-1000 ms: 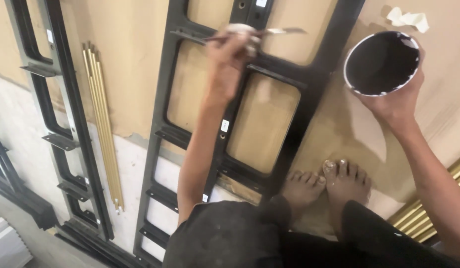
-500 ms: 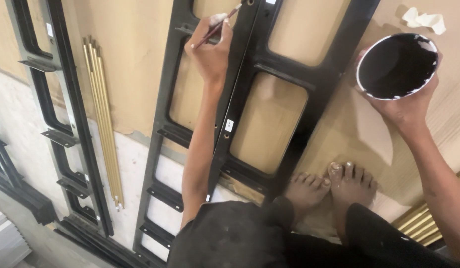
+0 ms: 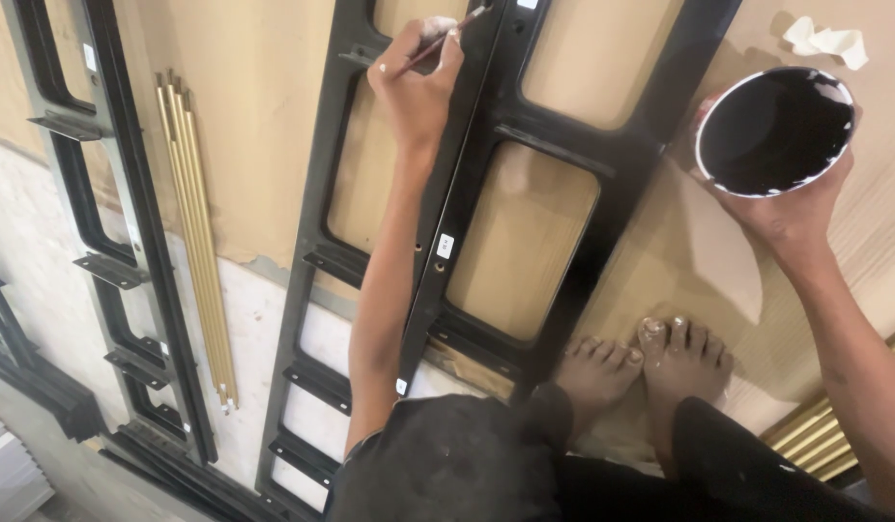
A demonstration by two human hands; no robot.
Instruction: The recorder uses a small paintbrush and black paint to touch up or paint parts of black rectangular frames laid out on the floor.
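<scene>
Step in hand: touch-up painting of the black metal frame with a fine brush, judged from the loaded tub and the brush tip set against the frame
Left hand: fingers pressed together in a pencil grip, pinching the thin paintbrush; brush tip rests on the frame's centre rail near the top edge of the view
Right hand: fingers cupped from below around the round tub of black paint, held level, well apart from the brush and to the right of the frame
Frame position: lies flat on brown cardboard sheeting on the floor, just in front of the person's bare feet
Nearby items: bundle of gold rods to the left of the frame; second black frame further left; crumpled white rag above the tub
Next move calls for: a steady wrist, short strokes kept on the rail, and the tub kept level so no paint spills onto the cardboard
</scene>
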